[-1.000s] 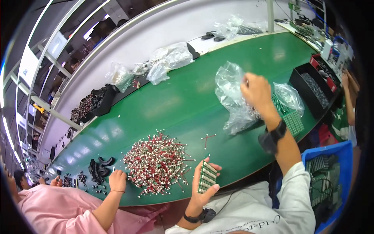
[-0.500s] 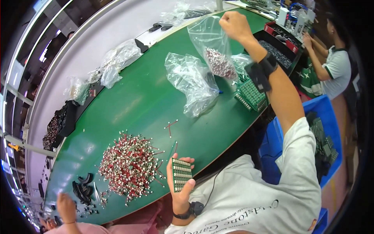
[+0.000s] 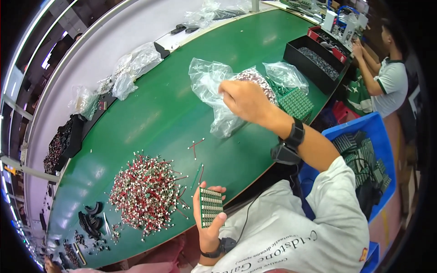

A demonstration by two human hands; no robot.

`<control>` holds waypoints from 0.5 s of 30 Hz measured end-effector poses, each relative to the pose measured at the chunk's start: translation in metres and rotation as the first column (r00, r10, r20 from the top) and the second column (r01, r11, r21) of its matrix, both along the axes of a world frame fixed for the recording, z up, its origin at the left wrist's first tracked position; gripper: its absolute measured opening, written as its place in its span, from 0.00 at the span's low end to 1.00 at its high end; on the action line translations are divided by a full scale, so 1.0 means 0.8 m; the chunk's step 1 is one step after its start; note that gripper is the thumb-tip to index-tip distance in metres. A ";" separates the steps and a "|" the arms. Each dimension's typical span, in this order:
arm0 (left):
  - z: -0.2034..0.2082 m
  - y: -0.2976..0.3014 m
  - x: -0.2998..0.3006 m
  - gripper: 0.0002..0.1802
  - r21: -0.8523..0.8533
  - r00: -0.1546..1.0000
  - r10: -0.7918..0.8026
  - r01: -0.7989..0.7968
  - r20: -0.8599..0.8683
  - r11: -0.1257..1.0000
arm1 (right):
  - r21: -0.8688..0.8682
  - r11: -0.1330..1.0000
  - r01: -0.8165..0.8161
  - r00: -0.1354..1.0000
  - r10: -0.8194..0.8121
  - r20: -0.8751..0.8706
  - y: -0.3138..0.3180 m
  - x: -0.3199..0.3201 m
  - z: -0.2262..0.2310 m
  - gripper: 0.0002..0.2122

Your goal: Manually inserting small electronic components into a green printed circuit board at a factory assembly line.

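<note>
My left hand (image 3: 209, 236) grips a green circuit board panel (image 3: 211, 207) with rows of pale components, thumb across its near edge. Farther off, my right hand (image 3: 248, 100) is closed on a clear plastic bag of red-and-white parts (image 3: 258, 81), now low over the table; the fingers hide the gripped part. An emptier-looking crumpled clear bag (image 3: 207, 77) lies beside that hand. To the left of the panel spreads a heap of short red wires with white connectors (image 3: 148, 195). A few loose wires (image 3: 195, 148) lie between the heap and the bags.
Stacked green boards (image 3: 296, 103) sit right of the bags, with a black box of small parts (image 3: 314, 63) beyond. A blue bin of boards (image 3: 380, 132) stands at right. Tweezers (image 3: 107, 225) and black curved pieces (image 3: 88, 223) lie left. A co-worker (image 3: 391, 82) works at far right.
My right hand has come down and nearer, lowering the raised bag of parts to the table. My left hand keeps the panel in place. Another person's hand at lower left has moved away.
</note>
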State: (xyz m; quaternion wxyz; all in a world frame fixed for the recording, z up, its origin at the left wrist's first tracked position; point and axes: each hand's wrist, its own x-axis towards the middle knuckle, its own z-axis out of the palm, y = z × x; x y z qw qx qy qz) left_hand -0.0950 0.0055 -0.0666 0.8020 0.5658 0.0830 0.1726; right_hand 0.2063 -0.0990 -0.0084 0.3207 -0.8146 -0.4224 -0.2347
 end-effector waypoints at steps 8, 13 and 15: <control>0.005 0.003 0.001 0.49 0.012 1.000 -0.005 0.005 -0.008 1.000 | 0.008 0.993 0.121 0.991 -0.120 -0.064 -0.048 -0.006 0.031 0.05; 0.003 -0.002 0.006 0.49 0.026 0.999 -0.040 0.040 -0.003 0.999 | 0.241 0.930 -0.279 0.946 0.223 0.234 -0.017 -0.002 0.059 0.04; 0.004 -0.004 0.007 0.49 0.023 0.999 -0.042 0.042 -0.021 0.999 | -0.023 0.954 -0.299 0.934 0.298 0.198 0.026 -0.010 0.057 0.05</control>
